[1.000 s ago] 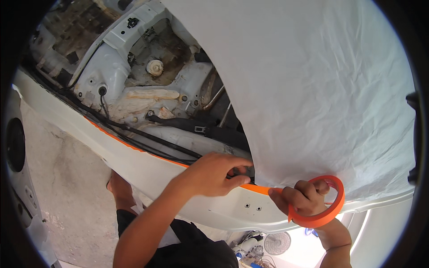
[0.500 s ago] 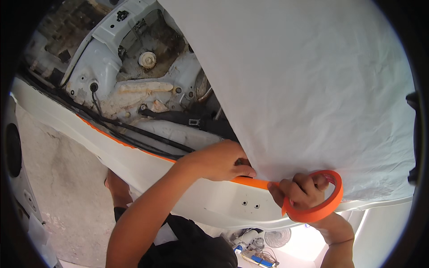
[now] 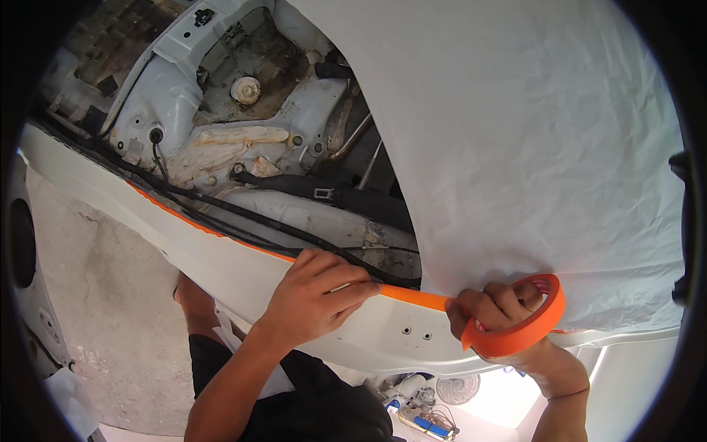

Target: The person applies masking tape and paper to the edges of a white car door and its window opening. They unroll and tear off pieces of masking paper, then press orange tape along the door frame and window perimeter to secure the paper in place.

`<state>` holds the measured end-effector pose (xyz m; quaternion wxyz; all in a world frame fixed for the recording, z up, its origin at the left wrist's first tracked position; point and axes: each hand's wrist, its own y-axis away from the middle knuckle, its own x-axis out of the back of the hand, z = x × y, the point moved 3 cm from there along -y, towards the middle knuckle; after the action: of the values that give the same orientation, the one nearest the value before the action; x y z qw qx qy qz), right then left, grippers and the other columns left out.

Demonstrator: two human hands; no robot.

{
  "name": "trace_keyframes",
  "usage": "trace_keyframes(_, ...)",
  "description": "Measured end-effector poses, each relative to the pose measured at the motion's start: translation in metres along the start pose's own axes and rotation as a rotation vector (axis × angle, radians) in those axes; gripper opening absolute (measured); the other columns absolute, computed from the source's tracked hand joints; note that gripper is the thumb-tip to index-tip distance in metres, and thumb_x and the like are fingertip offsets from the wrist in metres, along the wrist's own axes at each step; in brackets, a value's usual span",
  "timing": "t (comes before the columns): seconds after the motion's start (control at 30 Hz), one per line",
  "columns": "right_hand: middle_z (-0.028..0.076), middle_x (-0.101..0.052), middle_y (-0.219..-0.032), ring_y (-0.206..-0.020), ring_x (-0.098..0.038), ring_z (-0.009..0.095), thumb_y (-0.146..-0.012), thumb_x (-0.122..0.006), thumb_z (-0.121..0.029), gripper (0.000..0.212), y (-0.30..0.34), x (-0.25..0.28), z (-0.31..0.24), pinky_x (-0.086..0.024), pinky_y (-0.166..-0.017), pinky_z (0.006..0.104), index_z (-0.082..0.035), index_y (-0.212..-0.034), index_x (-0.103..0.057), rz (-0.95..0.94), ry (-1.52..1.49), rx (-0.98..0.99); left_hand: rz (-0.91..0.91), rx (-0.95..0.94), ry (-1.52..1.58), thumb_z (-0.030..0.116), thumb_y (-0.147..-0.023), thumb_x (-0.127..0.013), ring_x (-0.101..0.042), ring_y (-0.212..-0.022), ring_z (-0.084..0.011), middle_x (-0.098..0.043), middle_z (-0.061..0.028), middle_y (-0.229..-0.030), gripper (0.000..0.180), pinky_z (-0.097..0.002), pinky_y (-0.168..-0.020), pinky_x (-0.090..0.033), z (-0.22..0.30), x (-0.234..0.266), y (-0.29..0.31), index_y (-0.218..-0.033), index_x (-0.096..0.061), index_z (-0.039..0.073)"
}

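A strip of orange masking tape [image 3: 414, 296] runs along the upper edge of a white car body panel [image 3: 368, 320]. My left hand [image 3: 315, 298] is at the panel's edge, its thumb and fingers closed on the strip where it passes beneath them. To the right, my right hand [image 3: 508, 313] grips the orange tape roll [image 3: 549, 317], with fingers through its ring. A stretch of tape spans between both hands. Left of my left hand, more orange tape [image 3: 177, 214] follows the panel edge beside black cables.
A large pale covering sheet [image 3: 530, 147] hangs over the right side. Open car bodywork [image 3: 294, 140] with a black strap [image 3: 346, 199] and cables lies beyond the panel. Tools and a blue-and-white item [image 3: 434, 427] are on the floor below. A concrete floor [image 3: 110, 295] shows at left.
My left hand has moved left and nearer me, from the sheet's corner onto the taped edge. The sheet's edge sits farther right, showing more bodywork. My right hand with the roll has barely shifted.
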<state>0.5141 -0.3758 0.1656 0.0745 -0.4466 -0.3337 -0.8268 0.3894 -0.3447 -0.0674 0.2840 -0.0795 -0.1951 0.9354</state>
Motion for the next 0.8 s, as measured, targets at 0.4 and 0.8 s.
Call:
trace_keyframes(0.4, -0.007, -0.070, -0.102, -0.083, -0.061, 0.015, -0.060, -0.072, -0.022, 0.016, 0.010, -0.008, -0.009, -0.032, -0.080, 0.0373, -0.025, -0.067, -0.058, -0.030, -0.129, -0.004, -0.115, -0.023, -0.050, 0.019, -0.083, -0.082, -0.063, -0.093, -0.0209, -0.071, 0.0017, -0.100, 0.028, -0.0402, -0.091, -0.045, 0.010, 0.002, -0.004, -0.111, -0.076, 0.016)
trace_keyframes(0.8, -0.007, -0.067, -0.092, -0.082, -0.059, 0.014, -0.057, -0.077, -0.025, 0.019, 0.007, -0.009, -0.009, -0.027, -0.081, 0.0380, -0.021, -0.072, -0.066, -0.011, -0.044, 0.041, -0.721, 0.315, 0.281, 0.039, -0.092, -0.077, -0.066, -0.071, -0.0306, -0.073, -0.0134, -0.079, 0.035, -0.0457, -0.086, -0.047, 0.000, -0.046, -0.088, -0.098, -0.079, 0.005)
